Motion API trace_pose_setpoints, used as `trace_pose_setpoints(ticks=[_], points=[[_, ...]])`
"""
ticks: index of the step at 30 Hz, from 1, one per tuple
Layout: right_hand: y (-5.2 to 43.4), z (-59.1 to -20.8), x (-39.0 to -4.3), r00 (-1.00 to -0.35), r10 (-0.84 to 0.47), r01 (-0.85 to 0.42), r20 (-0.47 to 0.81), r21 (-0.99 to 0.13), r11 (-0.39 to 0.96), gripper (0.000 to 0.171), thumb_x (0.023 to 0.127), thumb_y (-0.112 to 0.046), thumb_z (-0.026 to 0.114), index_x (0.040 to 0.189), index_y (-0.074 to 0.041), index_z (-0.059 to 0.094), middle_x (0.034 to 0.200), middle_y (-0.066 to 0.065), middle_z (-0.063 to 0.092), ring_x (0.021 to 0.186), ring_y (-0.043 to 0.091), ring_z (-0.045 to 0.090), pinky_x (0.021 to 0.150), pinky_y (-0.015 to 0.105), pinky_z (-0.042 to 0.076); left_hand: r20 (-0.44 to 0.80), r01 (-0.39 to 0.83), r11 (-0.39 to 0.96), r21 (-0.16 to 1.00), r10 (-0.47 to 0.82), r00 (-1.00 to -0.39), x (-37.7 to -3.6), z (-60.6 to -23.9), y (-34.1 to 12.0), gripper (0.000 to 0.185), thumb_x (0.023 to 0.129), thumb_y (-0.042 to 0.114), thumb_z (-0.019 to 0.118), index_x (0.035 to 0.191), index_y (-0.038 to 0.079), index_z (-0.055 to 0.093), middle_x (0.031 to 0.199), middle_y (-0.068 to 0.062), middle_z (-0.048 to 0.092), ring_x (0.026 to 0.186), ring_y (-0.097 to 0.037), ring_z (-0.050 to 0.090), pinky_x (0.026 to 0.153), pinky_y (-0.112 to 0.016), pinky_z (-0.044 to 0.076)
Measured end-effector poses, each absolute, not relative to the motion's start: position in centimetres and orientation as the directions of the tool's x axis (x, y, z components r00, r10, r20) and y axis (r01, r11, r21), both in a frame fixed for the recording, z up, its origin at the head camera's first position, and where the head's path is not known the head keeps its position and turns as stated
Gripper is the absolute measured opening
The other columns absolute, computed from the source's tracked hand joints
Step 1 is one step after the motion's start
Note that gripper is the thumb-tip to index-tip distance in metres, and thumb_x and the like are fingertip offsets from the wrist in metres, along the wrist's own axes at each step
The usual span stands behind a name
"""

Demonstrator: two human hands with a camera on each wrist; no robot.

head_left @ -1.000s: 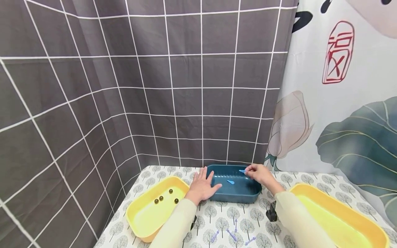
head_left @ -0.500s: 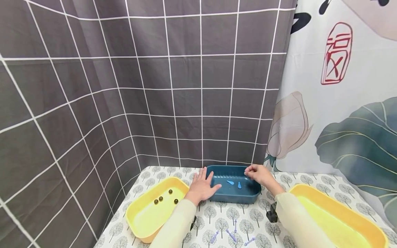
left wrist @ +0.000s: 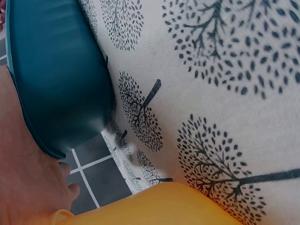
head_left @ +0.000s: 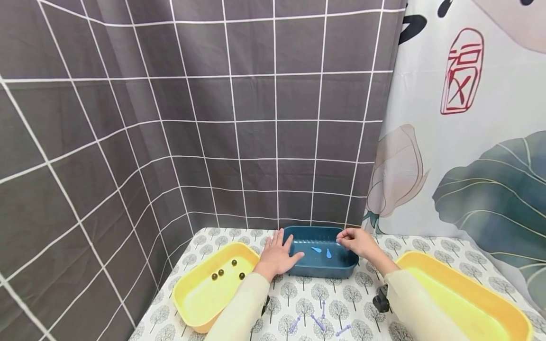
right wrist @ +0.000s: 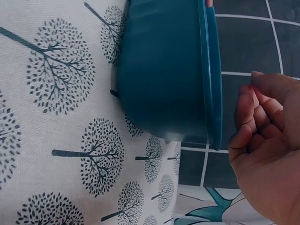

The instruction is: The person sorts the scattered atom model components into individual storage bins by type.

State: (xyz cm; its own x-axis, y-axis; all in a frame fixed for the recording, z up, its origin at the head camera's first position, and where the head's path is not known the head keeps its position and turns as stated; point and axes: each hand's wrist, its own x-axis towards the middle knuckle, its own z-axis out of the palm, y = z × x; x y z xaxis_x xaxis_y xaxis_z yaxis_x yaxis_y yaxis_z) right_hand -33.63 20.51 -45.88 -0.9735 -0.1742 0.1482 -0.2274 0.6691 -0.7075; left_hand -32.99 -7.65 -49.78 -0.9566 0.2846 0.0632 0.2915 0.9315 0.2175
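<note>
My right hand [head_left: 358, 241] has let go of the blue piece [head_left: 329, 253] it pinched a second ago; I now see that beside another blue piece [head_left: 316, 249] on the floor of the teal tray [head_left: 324, 272], by the table's [head_left: 337, 290] far edge. Its thumb and fingertips curl together at the tray's right end. My left hand [head_left: 276, 258] spreads its fingers at the left rim. Four dark balls [head_left: 221, 273] sit in the yellow tray [head_left: 194, 298] along the table's left edge
</note>
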Motion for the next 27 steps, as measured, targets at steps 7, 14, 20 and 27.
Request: trace_pose_setpoints(ticks=[7, 14, 20, 27], points=[[20.7, -45.9, -32.4, -0.975, -0.178, -0.220, 0.134, -0.717, 0.661, 0.012, 0.095, -0.015, 0.070, 0.099, -0.005, 0.072, 0.085, 0.002, 0.068, 0.074, 0.015, 0.059, 0.066, 0.027, 0.053, 0.055, 0.287, 0.930, 0.229, 0.282, -0.958, -32.9, -49.6, -7.7, 0.078, 0.101, 0.066, 0.038, 0.161, 0.018, 0.029, 0.170, -0.015, 0.010, 0.157, -0.031, 0.006, 0.126, -0.051, 0.009], [21.1, -45.9, -30.9, -0.961, -0.226, -0.269, 0.158, -0.718, 0.641, 0.014, 0.093, -0.015, 0.071, 0.102, -0.005, 0.073, 0.087, 0.001, 0.070, 0.076, 0.014, 0.059, 0.066, 0.025, 0.053, 0.050, 0.293, 0.927, 0.233, 0.289, -0.956, -32.8, -49.4, -7.7, 0.078, 0.101, 0.066, 0.038, 0.161, 0.017, 0.029, 0.170, -0.015, 0.010, 0.157, -0.032, 0.006, 0.126, -0.051, 0.010], [21.2, -45.9, -29.3, -0.950, -0.275, -0.289, 0.147, -0.748, 0.597, 0.019, 0.092, -0.018, 0.073, 0.105, -0.004, 0.073, 0.088, -0.001, 0.070, 0.078, 0.013, 0.060, 0.068, 0.023, 0.053, 0.049, 0.290, 0.929, 0.232, 0.287, -0.957, -32.8, -49.5, -7.7, 0.078, 0.101, 0.066, 0.039, 0.161, 0.017, 0.030, 0.170, -0.015, 0.011, 0.157, -0.032, 0.006, 0.126, -0.051, 0.009], [21.2, -46.0, -27.3, -0.940, -0.313, -0.302, 0.138, -0.763, 0.572, 0.022, 0.091, -0.020, 0.074, 0.108, -0.004, 0.071, 0.088, -0.001, 0.068, 0.076, 0.010, 0.060, 0.066, 0.023, 0.053, 0.048, 0.290, 0.928, 0.232, 0.287, -0.957, -32.8, -49.5, -7.7, 0.078, 0.101, 0.066, 0.039, 0.161, 0.017, 0.030, 0.170, -0.015, 0.011, 0.157, -0.032, 0.007, 0.126, -0.051, 0.010]])
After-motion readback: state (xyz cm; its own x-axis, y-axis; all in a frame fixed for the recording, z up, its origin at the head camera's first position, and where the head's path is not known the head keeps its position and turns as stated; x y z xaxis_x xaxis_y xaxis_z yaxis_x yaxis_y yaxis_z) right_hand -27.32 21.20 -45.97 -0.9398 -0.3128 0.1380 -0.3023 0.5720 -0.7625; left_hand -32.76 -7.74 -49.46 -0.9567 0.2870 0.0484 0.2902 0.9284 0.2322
